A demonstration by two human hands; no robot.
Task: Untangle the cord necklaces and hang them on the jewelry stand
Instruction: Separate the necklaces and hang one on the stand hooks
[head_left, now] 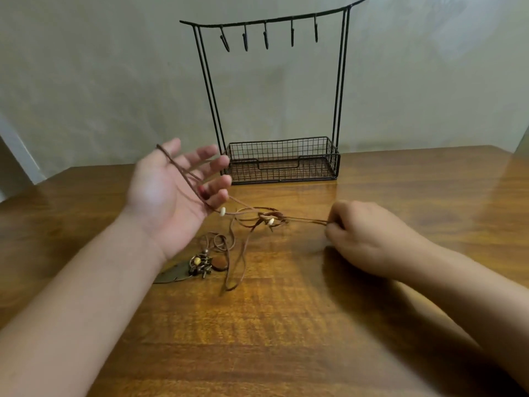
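Brown cord necklaces (pixel 259 217) lie tangled on the wooden table (pixel 286 325), knotted near two pale beads. My left hand (pixel 169 193) is raised palm up, fingers spread, with a cord loop stretched across the thumb and fingers. My right hand (pixel 369 239) rests on the table and pinches the cords' other end, pulling them taut. The pendants (pixel 200 266), a leaf shape, a round brown disc and a bead cluster, lie below my left wrist. The black wire jewelry stand (pixel 279 90) stands behind, its several hooks bare.
The stand's mesh basket base (pixel 282 160) sits at the table's back edge against a pale wall. The table's left corner lies far left of my left arm.
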